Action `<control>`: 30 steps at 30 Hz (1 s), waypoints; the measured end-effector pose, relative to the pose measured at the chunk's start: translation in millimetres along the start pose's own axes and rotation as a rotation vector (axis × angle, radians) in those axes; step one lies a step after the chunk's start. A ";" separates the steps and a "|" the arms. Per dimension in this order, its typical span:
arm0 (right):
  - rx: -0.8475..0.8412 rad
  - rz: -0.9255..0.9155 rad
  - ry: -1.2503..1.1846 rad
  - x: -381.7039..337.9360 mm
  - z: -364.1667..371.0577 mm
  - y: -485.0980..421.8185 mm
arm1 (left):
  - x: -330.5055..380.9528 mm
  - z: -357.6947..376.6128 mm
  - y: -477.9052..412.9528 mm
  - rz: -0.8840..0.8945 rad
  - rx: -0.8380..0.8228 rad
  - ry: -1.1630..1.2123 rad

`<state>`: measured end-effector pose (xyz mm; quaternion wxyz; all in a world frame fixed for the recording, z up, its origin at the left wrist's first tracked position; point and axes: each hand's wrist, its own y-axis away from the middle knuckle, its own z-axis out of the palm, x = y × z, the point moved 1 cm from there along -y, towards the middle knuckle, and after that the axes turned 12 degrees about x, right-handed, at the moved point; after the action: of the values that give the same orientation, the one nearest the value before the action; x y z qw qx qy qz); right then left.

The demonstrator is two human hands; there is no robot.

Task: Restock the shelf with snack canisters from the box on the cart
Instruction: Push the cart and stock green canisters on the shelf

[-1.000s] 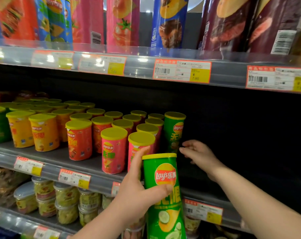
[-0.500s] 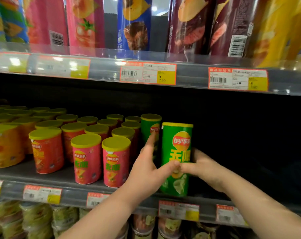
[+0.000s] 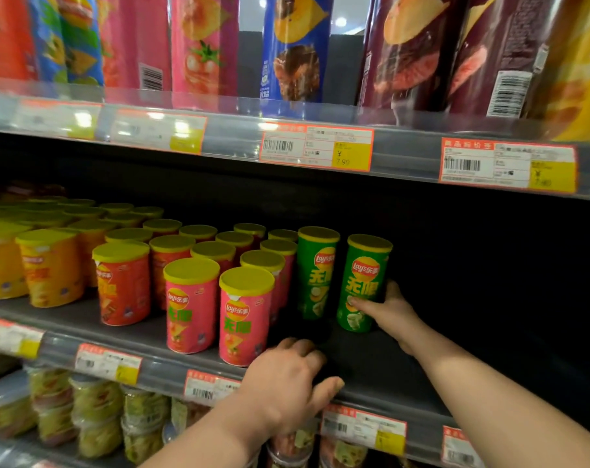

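**Green canister on the shelf, my right grip around it**

At the far left of the middle shelf (image 3: 381, 363) stand the yellow canisters (image 3: 50, 265), in rows that run back into the dark. Under them, on the shelf below, sit clear tubs (image 3: 98, 417), blurred. Next along the middle shelf come the red canisters (image 3: 123, 285). Then come two pink canisters (image 3: 192, 305) at the front, side by side and nearly touching, each upright under a yellow lid. More yellow lids show in rows behind them.

My left grip (image 3: 287, 383) rests on the front edge of the shelf, just beside the right-hand pink one and a little in front of it. The fingers are loosely bent, the thumb lies along the shelf lip, and it holds nothing.

Right of the pink rows stands the rear green canister (image 3: 317, 271), upright and set a little further back. Beside it, across a narrow gap, stands the green canister (image 3: 364, 282), upright with its base on the shelf, the last one in the line. My right grip (image 3: 391, 309) holds it low down from the right side. The thumb lies across the front of the label and the fingers go round the back, mostly out of sight.

Above, on the rail of the upper shelf, hangs a price label (image 3: 317, 146). Tall tubes (image 3: 297, 49) stand along that shelf.
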<state>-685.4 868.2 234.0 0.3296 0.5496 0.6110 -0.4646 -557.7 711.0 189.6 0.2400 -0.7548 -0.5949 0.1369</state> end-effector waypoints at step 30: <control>-0.231 -0.590 0.838 -115.9 29.9 -45.3 | -0.2 10.0 5.3 0.064 0.242 -0.034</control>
<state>-712.3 799.7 338.6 -0.0295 0.4529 0.8665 -0.2076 -558.3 711.8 178.4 0.3147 -0.7367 -0.5535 0.2278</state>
